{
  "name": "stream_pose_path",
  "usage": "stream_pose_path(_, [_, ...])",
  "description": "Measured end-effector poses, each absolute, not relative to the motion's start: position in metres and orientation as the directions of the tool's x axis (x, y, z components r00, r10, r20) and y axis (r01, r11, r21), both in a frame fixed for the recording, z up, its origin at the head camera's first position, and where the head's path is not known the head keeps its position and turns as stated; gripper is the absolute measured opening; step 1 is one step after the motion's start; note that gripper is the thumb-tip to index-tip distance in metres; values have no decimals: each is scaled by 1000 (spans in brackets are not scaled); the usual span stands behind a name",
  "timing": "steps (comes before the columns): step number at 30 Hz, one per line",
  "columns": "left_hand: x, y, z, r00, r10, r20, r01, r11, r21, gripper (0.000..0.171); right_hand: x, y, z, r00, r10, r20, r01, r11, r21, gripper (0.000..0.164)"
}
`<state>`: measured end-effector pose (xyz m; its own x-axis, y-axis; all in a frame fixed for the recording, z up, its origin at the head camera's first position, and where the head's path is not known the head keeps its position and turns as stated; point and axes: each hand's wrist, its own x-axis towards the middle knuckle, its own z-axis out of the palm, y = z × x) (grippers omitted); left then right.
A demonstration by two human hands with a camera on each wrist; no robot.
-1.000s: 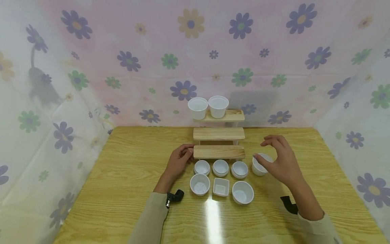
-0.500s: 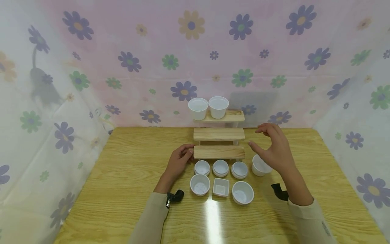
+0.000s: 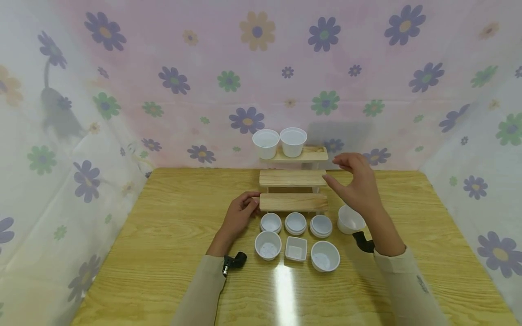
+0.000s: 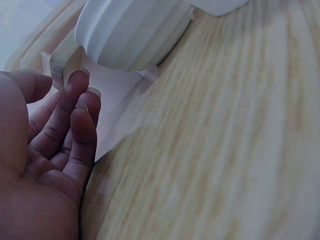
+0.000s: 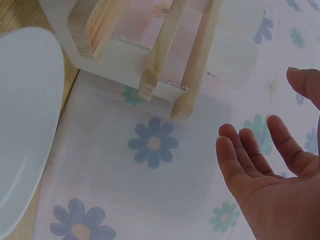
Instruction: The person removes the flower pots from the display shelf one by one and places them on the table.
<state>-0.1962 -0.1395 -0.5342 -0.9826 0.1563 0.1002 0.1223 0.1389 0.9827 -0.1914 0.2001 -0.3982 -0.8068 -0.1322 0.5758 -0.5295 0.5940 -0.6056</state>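
Observation:
A three-tier display stand with wooden steps (image 3: 293, 202) stands on the table. My left hand (image 3: 239, 212) holds the left end of its lowest step, with thumb and fingers at the board's end (image 4: 64, 65) in the left wrist view. My right hand (image 3: 359, 184) is raised beside the stand's right end, thumb and fingers apart in a wide C with nothing between them. Two white cups, a left one (image 3: 266, 146) and a right one (image 3: 293, 143), stand side by side on the top step. Another white cup (image 3: 350, 220) sits on the table below my right hand.
In front of the stand several small white bowls form two rows, among them a ribbed round bowl (image 3: 271, 222), a square dish (image 3: 296, 249) and a larger bowl (image 3: 325, 256). A flowered cloth backdrop (image 3: 195, 90) rises behind the wooden table (image 3: 163, 253).
My right hand has moved left and away from me, from over the cup at the right toward the stand's upper steps. My left hand has stayed at the lowest step.

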Motion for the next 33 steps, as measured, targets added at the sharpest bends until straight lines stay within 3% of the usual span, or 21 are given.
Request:
stream_pose_path(16, [-197,-140,-535,-982,155,107,126,121,985,26,-223,175,-388,-749,-138,648,-617,500,-607,45])
stream_pose_path(23, [-197,-140,-535,-982,159,98,118,125,985,29,-239,166,-386,-733,-179,657,-665,391,-636,48])
stream_pose_path(33, [-199,-139,-533,-984,162,69,91,134,987,28,-255,152,-385,-718,-173,674,-660,475,-582,57])
